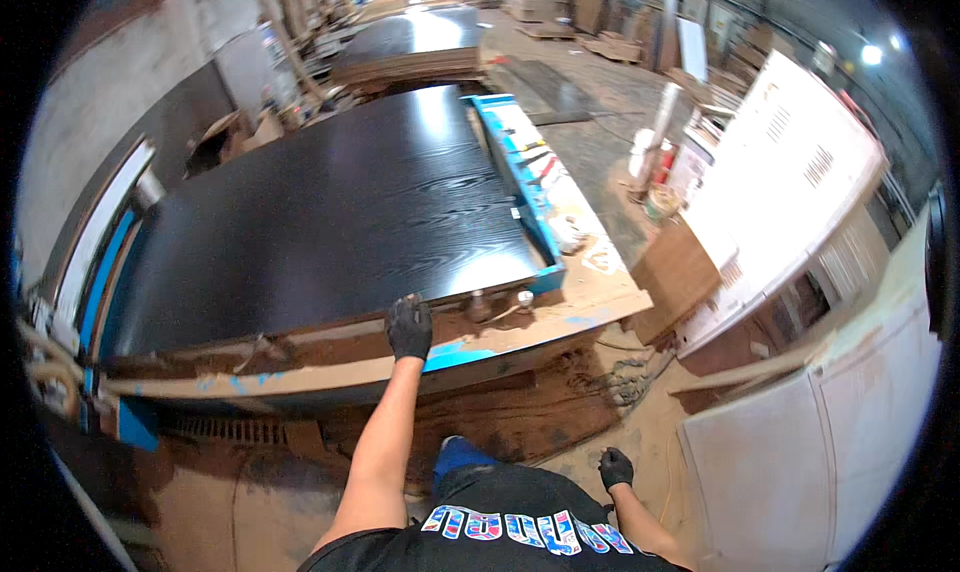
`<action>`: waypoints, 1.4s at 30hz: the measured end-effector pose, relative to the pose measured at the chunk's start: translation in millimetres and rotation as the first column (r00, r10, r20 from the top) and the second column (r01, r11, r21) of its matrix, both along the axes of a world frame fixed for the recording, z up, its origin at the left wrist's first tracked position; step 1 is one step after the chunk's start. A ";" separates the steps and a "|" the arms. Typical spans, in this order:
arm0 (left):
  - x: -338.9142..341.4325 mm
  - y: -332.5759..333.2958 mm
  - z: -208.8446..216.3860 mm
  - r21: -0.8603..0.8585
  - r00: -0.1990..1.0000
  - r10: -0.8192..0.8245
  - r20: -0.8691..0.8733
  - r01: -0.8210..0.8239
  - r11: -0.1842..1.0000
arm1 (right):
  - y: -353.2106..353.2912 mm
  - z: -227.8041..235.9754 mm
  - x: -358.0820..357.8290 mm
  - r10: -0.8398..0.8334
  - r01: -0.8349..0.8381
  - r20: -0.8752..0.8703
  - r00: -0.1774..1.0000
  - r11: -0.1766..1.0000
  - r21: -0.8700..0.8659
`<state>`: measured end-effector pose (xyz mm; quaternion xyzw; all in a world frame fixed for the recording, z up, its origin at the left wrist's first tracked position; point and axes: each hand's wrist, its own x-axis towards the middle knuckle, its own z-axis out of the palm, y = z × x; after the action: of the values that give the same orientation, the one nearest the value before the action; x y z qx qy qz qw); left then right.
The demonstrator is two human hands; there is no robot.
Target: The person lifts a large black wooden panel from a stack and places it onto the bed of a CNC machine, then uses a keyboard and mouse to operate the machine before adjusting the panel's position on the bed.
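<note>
Our big bench (618,294) has 1 dark board (330,212) lying on it. Our left hand (409,329) bends its fingers at the board's near edge; we can't tell if they grip. Our right hand (616,469) hangs well apart, fingers curled; we can't tell if it's empty.

Glare on black panel (330,222), lamp (872,55) upper right, fisheye bowing, dark vignette
</note>
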<state>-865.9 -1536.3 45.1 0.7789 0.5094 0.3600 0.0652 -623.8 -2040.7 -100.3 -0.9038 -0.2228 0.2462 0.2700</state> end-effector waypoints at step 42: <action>246.2 89.6 37.1 -0.238 0.324 0.796 -0.512 -0.943 0.231 | 263.3 82.3 536.2 0.493 -0.447 -0.396 0.775 0.870 0.209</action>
<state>-619.7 -1446.7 82.2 0.3485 0.9343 0.0716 -0.0240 -87.6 -1777.4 -18.1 -0.7252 -0.3877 0.4900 0.2892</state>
